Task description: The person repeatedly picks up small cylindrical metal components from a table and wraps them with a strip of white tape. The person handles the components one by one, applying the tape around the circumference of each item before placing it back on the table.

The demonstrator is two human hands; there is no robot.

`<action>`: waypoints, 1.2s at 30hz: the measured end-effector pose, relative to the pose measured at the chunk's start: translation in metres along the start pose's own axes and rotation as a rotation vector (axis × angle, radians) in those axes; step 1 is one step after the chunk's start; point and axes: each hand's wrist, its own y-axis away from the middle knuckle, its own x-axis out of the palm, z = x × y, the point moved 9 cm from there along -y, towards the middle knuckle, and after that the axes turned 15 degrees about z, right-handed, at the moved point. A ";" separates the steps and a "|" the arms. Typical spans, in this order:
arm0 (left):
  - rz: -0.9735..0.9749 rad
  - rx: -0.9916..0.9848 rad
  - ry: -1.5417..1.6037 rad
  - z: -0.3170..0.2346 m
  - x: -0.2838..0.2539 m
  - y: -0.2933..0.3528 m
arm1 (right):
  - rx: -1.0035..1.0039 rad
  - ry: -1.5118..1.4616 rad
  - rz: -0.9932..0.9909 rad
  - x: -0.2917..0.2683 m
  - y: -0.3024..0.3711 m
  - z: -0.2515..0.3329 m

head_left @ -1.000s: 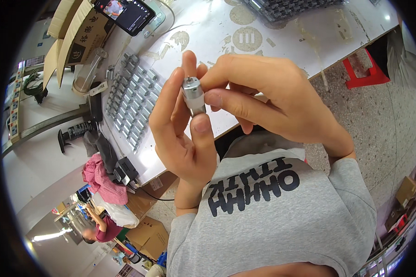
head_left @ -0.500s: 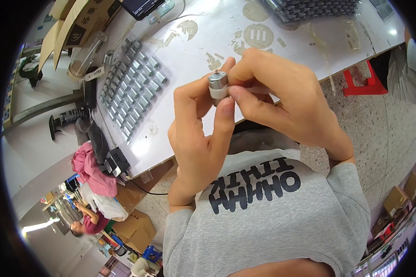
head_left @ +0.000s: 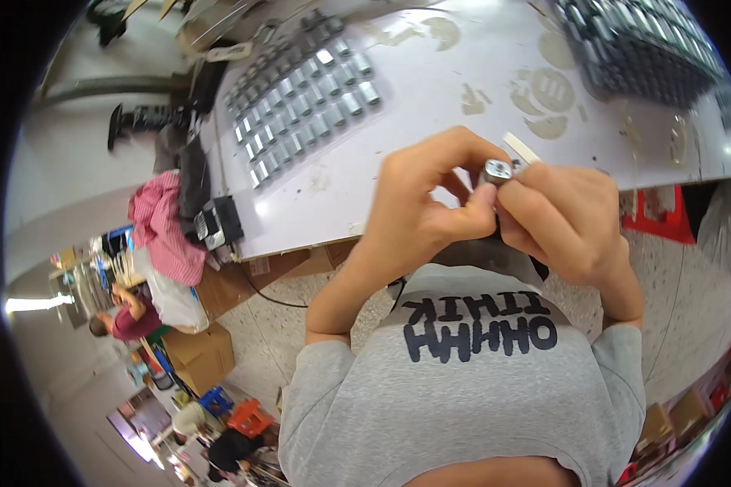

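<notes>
A small silver electric motor (head_left: 497,170) is pinched between my two hands, just past the near edge of the white table. Its round end faces up toward me. My left hand (head_left: 430,195) grips it from the left with thumb and forefinger. Close against its right side, the bent fingers of my right hand (head_left: 564,215) press together. A flat white strip (head_left: 521,148) sticks up behind the motor, beside my right fingers. Most of the motor's body is hidden by the fingers, and so is the place where the strip meets it.
Rows of silver motors in a clear tray (head_left: 304,101) lie at the left on the white table (head_left: 439,89). A stack of more motors (head_left: 638,53) stands at the far right. Below the table's right edge is a red stool (head_left: 662,213). Another person (head_left: 126,316) sits at lower left.
The view has shifted, so the table and trays appear elsewhere. The motor has turned from side-on to end-on. The white strip, wrapped round it and drawn rightward before, now points up behind it.
</notes>
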 end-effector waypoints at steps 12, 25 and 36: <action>-0.358 0.048 0.120 0.037 -0.100 0.034 | 0.026 -0.765 -0.057 0.016 -0.004 -0.018; -0.256 -0.198 0.052 0.057 -0.186 0.008 | 0.209 -1.099 -0.471 0.013 0.016 -0.063; -0.484 -0.200 -1.123 0.071 -0.256 -0.042 | 0.074 -1.329 -0.585 0.017 0.002 -0.090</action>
